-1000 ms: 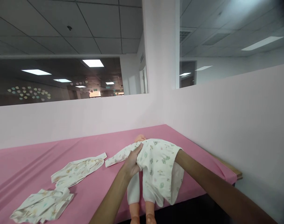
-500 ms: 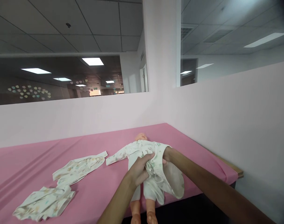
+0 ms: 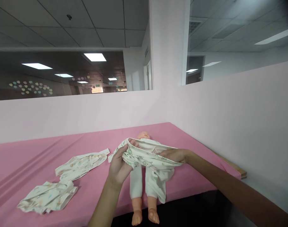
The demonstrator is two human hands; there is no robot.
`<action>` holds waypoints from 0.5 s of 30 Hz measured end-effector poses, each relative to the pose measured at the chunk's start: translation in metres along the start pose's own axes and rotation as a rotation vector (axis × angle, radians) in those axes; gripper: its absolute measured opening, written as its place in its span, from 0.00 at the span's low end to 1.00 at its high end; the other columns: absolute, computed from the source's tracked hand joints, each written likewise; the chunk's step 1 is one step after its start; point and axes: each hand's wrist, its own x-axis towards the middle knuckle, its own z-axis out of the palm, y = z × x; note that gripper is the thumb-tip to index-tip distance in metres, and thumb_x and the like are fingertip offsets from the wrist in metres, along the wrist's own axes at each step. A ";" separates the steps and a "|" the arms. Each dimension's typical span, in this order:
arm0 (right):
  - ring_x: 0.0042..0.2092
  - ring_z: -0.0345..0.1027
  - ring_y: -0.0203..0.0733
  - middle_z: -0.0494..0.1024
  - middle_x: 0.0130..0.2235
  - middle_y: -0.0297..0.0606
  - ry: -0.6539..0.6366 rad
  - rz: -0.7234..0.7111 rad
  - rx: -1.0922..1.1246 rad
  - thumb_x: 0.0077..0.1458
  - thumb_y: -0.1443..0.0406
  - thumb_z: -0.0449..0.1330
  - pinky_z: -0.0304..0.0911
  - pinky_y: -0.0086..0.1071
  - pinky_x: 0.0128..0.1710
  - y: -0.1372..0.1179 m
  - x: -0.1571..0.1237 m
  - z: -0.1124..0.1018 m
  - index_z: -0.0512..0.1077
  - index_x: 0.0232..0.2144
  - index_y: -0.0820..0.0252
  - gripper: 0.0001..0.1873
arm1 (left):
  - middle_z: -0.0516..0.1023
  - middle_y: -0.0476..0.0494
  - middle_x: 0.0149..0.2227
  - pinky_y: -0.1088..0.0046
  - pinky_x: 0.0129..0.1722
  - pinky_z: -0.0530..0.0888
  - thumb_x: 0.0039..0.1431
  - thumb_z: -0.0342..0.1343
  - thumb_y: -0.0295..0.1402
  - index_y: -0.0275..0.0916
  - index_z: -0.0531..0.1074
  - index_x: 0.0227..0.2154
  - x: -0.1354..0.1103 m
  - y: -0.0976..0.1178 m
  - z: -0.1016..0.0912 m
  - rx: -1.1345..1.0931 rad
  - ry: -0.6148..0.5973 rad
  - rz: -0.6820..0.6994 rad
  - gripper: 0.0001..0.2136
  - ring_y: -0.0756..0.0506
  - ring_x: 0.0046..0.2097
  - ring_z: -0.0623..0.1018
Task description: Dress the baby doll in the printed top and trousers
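Observation:
A baby doll [image 3: 144, 136] lies on its back on the pink table [image 3: 39, 160], its bare feet [image 3: 144, 217] sticking out over the front edge. Above its belly I hold a white printed baby garment [image 3: 148, 159], stretched wide between both hands. My left hand [image 3: 119, 165] grips the garment's left edge, fingers curled over the rim. My right hand [image 3: 176, 155] grips the right edge. The doll's legs are in white trouser legs [image 3: 144, 184].
Another printed garment [image 3: 83, 162] lies spread on the table left of the doll, and a crumpled one [image 3: 48, 195] lies nearer the front left. A pale pink partition wall [image 3: 229, 119] runs along the back and right of the table. The table's front edge drops off below the doll's knees.
Both hands have gathered the garment from lying over the doll's body and pulled it apart into a wide opening. The right hand moved rightward, the left hand leftward.

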 end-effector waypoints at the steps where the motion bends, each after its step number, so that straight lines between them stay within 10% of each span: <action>1: 0.37 0.70 0.39 0.77 0.35 0.36 -0.018 0.019 -0.043 0.53 0.55 0.61 0.65 0.31 0.37 -0.001 -0.004 -0.003 0.76 0.35 0.59 0.14 | 0.79 0.48 0.31 0.74 0.45 0.75 0.62 0.47 0.24 0.37 0.74 0.35 -0.001 0.002 0.000 -0.029 -0.027 0.010 0.09 0.51 0.36 0.80; 8: 0.28 0.65 0.37 0.72 0.26 0.33 0.049 0.100 -0.334 0.57 0.48 0.51 0.62 0.32 0.32 -0.012 -0.012 -0.019 0.74 0.25 0.59 0.23 | 0.73 0.49 0.24 0.75 0.34 0.76 0.60 0.50 0.22 0.34 0.70 0.30 -0.020 -0.013 -0.019 -0.106 0.335 -0.052 0.06 0.51 0.28 0.77; 15: 0.29 0.65 0.40 0.73 0.25 0.34 0.103 0.051 -0.637 0.50 0.59 0.57 0.59 0.33 0.29 0.013 0.006 0.018 0.72 0.21 0.57 0.11 | 0.79 0.42 0.32 0.71 0.36 0.77 0.55 0.58 0.21 0.34 0.71 0.35 -0.041 -0.105 -0.031 -0.143 0.624 -0.012 0.06 0.44 0.37 0.80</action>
